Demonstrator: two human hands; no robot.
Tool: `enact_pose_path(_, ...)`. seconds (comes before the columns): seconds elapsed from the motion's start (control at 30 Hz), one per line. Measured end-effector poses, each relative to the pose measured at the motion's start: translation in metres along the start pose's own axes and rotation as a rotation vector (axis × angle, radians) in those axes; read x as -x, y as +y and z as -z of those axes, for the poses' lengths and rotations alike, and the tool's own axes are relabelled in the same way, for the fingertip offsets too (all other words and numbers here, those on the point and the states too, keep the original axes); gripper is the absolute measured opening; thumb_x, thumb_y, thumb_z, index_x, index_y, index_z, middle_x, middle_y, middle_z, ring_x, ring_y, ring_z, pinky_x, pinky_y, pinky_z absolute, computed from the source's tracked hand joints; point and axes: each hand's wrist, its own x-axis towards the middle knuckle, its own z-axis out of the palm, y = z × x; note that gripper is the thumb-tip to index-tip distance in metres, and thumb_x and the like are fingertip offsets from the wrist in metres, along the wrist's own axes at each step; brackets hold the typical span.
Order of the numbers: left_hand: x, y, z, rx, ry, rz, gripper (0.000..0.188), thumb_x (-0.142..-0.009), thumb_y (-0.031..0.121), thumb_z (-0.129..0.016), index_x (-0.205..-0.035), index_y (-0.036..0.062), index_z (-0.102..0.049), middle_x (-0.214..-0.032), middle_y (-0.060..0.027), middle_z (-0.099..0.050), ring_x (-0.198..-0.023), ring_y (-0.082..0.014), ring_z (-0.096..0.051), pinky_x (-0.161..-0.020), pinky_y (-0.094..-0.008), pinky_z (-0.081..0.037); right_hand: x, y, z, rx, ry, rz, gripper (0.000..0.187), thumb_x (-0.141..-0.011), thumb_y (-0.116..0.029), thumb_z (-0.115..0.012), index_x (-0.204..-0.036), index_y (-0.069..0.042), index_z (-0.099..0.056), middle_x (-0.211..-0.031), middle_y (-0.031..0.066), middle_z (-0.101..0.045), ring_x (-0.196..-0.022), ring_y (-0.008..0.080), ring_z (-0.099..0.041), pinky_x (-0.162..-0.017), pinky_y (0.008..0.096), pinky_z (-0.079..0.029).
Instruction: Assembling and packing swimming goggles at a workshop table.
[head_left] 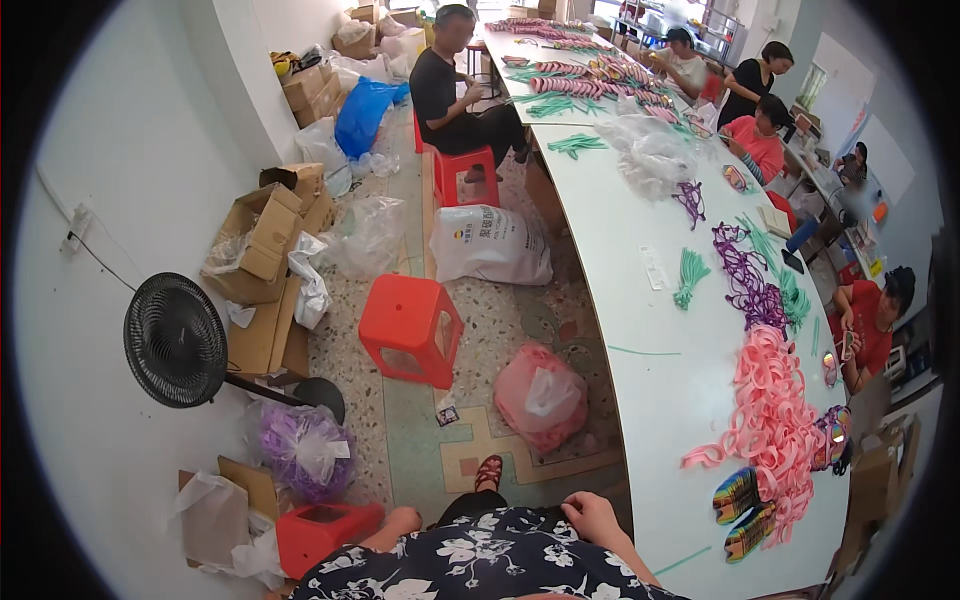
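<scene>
My left hand [404, 522] hangs low at my left side, beside a red plastic stool [322, 532]. Its fingers are largely out of sight, and nothing shows in it. Close to the long white table's [655, 430] near edge, my right hand [588, 515] rests by my lap, its fingers bending down out of view. Over on the table lies a heap of pink loop bands [765, 420]. Two multicoloured striped pieces [745, 515] sit against the heap, with sunglasses [832, 435] beyond it. Neither hand touches these.
Ahead on the floor stand another red stool [408, 325], a pink bag [541, 398] and a white sack [488, 243]. A black fan [176, 340] and cardboard boxes [252, 235] line the left. Purple cords [745, 275] and green cords [690, 277] lie on the table; several people sit around it.
</scene>
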Motion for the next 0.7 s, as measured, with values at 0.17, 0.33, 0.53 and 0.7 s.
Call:
enact_pose_path(0.17,0.026,0.005,0.042,0.08,-0.092,0.139,0.035,-0.079,0.031,-0.057,-0.108,0.0161,-0.07,-0.112,-0.0135,-0.066,-0.106,-0.0327,-0.063,-0.089,-0.0429,-0.05,-0.035,0.003,-0.004,0.095,-0.182,0.04,0.024,-0.083,-0.025,-0.067,-0.095,-0.005,-0.07,-0.087,0.0147,-0.069,-0.079,0.0293,-0.068,-0.074,0.0367,-0.053)
enact_pose_path(0.33,0.009,0.021,0.037,0.101,-0.124,0.098,0.033,-0.079,0.031,-0.059,-0.106,0.0155,-0.071,-0.108,-0.0139,-0.067,-0.104,-0.0323,-0.064,-0.088,-0.0417,-0.051,-0.081,-0.009,0.012,0.123,-0.224,0.091,0.025,-0.082,-0.028,-0.067,-0.094,-0.006,-0.07,-0.09,0.0143,-0.069,-0.085,0.0321,-0.066,-0.078,0.0398,-0.052)
enact_pose_path(0.53,-0.008,0.045,0.052,0.144,-0.045,0.074,0.032,-0.079,0.031,-0.059,-0.105,0.0159,-0.072,-0.106,-0.0136,-0.068,-0.101,-0.033,-0.064,-0.086,-0.0425,-0.051,-0.126,0.005,0.039,0.045,-0.13,0.132,0.024,-0.08,-0.027,-0.068,-0.093,-0.007,-0.07,-0.09,0.0146,-0.069,-0.085,0.0324,-0.066,-0.078,0.0407,-0.051)
enact_pose_path(0.7,-0.018,0.081,0.08,0.064,0.116,0.062,0.031,-0.079,0.03,-0.059,-0.104,0.0165,-0.072,-0.103,-0.0131,-0.069,-0.098,-0.0335,-0.065,-0.085,-0.0432,-0.051,-0.137,0.022,0.055,-0.067,-0.065,0.014,0.026,-0.08,-0.027,-0.07,-0.094,-0.005,-0.069,-0.086,0.0149,-0.069,-0.082,0.0312,-0.067,-0.076,0.039,-0.052)
